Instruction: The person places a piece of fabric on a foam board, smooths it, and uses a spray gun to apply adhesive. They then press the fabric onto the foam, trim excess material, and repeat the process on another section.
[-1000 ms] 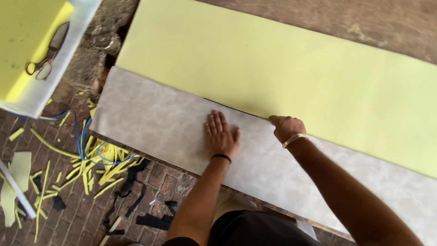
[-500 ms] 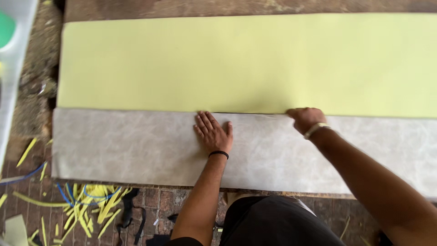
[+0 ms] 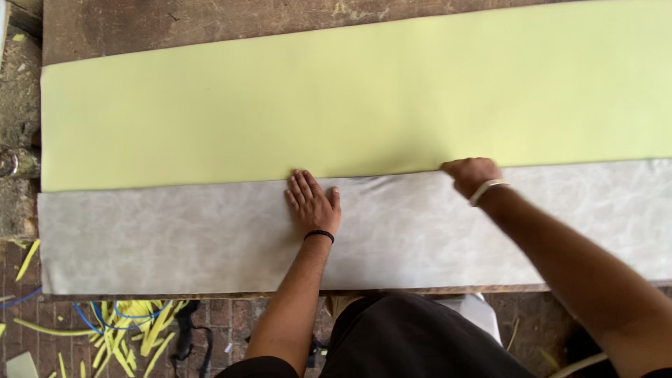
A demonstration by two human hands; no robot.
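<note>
A: Entry, head view. Long pale yellow-green foam sheet (image 3: 350, 98) lay flat along the far half of the worn brown wooden counter (image 3: 210, 21). Long grey mottled fabric strip (image 3: 161, 238) lay along the near half, its far edge meeting the foam's near edge.

B: Hands?

A: Left hand (image 3: 313, 203) was pressed flat on the grey strip, palm down, fingers spread and apart, fingertips at the seam where the two sheets met. It gripped nothing. A thin black band sat on that wrist. My reading: the flat palm served to pin the fabric so it would not creep.

B: And the right?

A: Right hand (image 3: 470, 175) was curled at the same seam, further right, knuckles up, with a pale bracelet on the wrist. Fingers were drawn together at the foam's edge; whether they pinched the foam or only pressed on it, I could not tell. Two hands spaced along one line looked suited to keeping the edges matched.

B: Any containers?

A: None shown whole. At the far left edge, only a small metal ring (image 3: 8, 163) was visible; what it belonged to was unclear. Nothing was seen held in anything.

B: Below the counter?

A: Brick floor (image 3: 231, 318) carried loose yellow offcut strips (image 3: 140, 329) and some blue cord (image 3: 87, 322), scattered, well apart from both hands.
</note>
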